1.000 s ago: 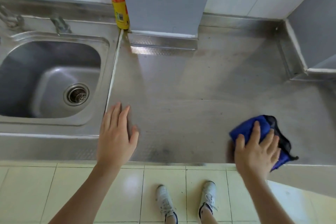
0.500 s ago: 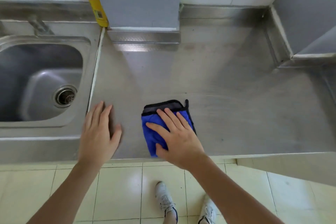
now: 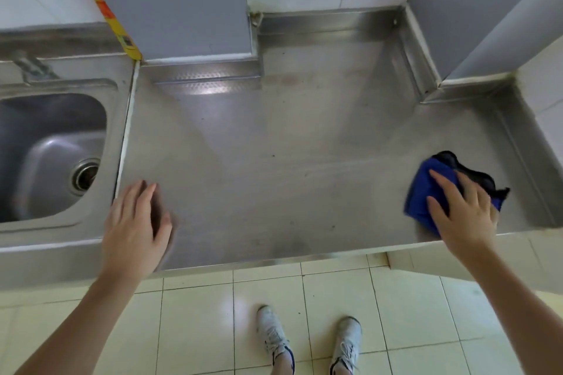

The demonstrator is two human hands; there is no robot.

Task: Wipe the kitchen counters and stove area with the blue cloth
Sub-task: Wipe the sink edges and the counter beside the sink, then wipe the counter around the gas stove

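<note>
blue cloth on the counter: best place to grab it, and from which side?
Probably the dark bunched edge of the blue cloth, pinched from above on its far-right side. That part humps up off the steel counter, giving fingers something to close on; the rest lies flat under the right hand, which presses it with straight fingers. The left hand rests flat beside the sink.

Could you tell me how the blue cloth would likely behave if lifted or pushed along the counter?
The blue cloth looks bunched and folded under the right hand, so it would probably droop when lifted. On the smooth steel counter it likely slides easily, perhaps bunching further.
</note>
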